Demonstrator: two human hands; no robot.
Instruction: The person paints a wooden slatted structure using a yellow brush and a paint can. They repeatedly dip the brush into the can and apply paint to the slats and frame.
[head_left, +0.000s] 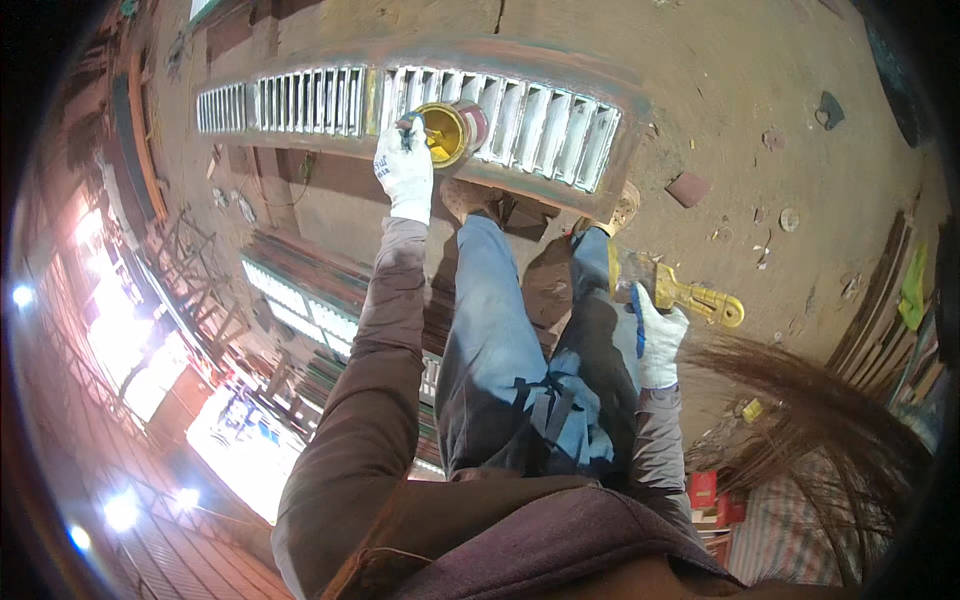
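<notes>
My left hand [405, 175], in a white glove, grips the rim of a round tin can [474, 125]. The can is tipped so its yellow-coated inside shows. Something small and dark sits by the left fingers; I cannot make out what. Below the can lies a long brown frame [625, 75] with rows of white-edged slats [545, 130]. My right hand [660, 342], also gloved in white, is closed on a putty knife [700, 298] with a yellow handle and a wide, yellow-smeared blade. The knife is held beside my right leg, apart from the frame.
My shoes [612, 208] stand at the frame's near edge. Another slatted panel [290, 300] lies among stacked boards on the left. Scraps, including a brown flat piece [688, 189], dot the floor. Long dark strands [800, 395] and wood strips [880, 290] are at the right.
</notes>
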